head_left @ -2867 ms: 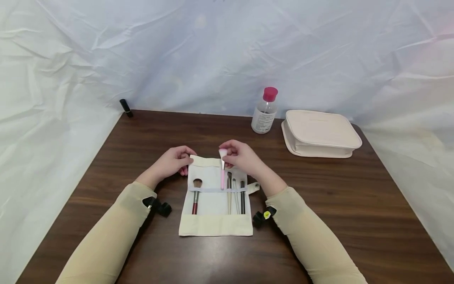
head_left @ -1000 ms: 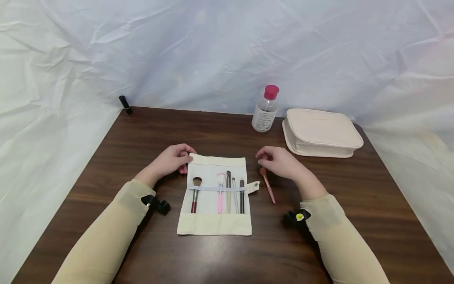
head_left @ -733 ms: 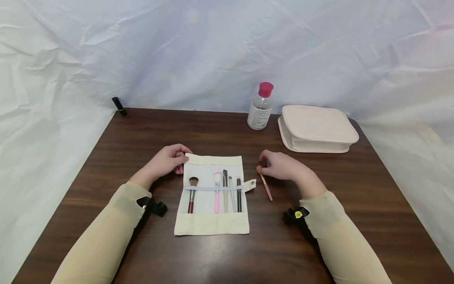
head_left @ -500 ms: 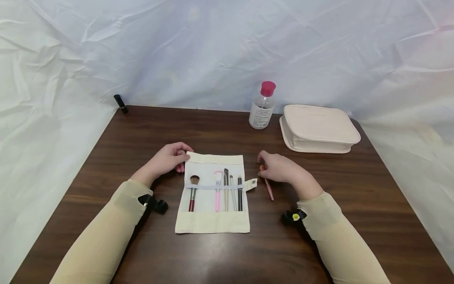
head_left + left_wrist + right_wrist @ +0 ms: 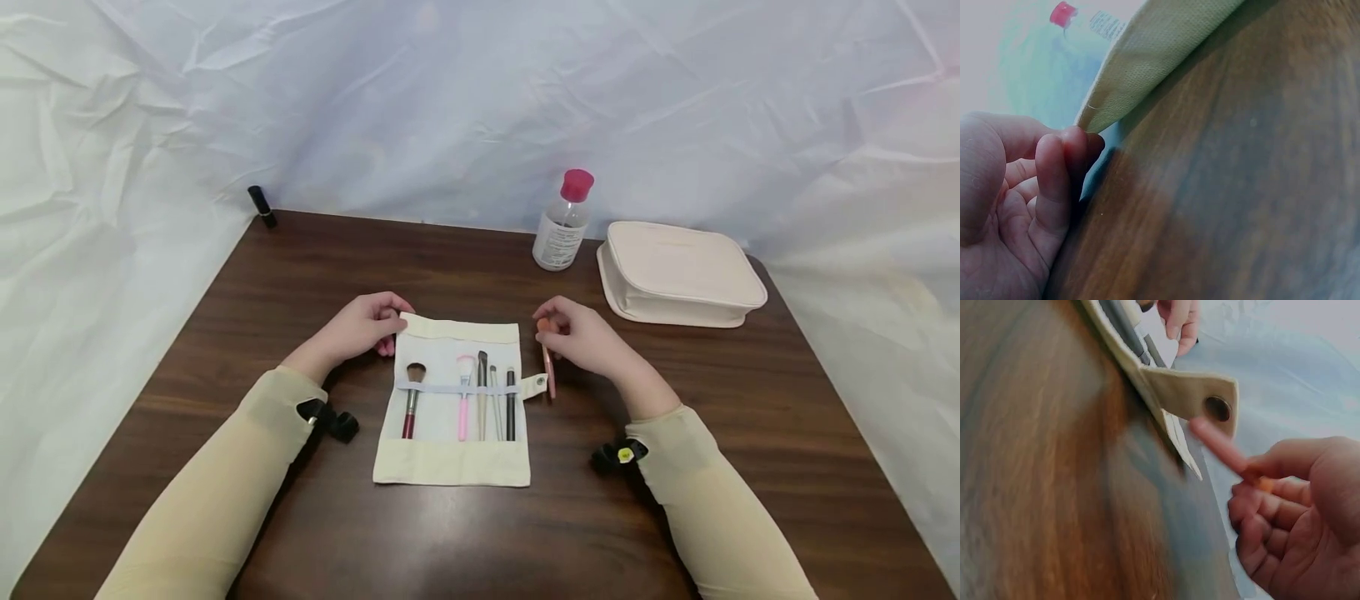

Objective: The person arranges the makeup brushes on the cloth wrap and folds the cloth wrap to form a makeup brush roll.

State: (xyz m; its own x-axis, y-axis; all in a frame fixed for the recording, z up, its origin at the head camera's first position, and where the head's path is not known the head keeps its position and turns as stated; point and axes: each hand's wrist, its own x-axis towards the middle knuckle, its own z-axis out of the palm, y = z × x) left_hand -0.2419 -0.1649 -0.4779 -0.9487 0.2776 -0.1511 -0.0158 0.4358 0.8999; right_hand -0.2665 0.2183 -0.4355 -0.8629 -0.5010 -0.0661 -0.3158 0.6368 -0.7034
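On the dark brown wooden bench, between its left and right edges, lies an open cream fabric brush roll. The left hand pinches its far left corner; the right hand pinches a pink-handled, orange-bristled makeup brush beside it. Step, as judged: loading the roll. Next move likely calls for threading this brush under the pale elastic band.

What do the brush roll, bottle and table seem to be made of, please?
Brush roll: matte cream cloth, probably cotton canvas; the left wrist view shows a coarse weave.
Bottle: clear, smooth, likely plastic, though glass is possible; its upper wall is see-through.
Table: slightly shiny dark wood or wood-look laminate; streaky grain, soft reflection.
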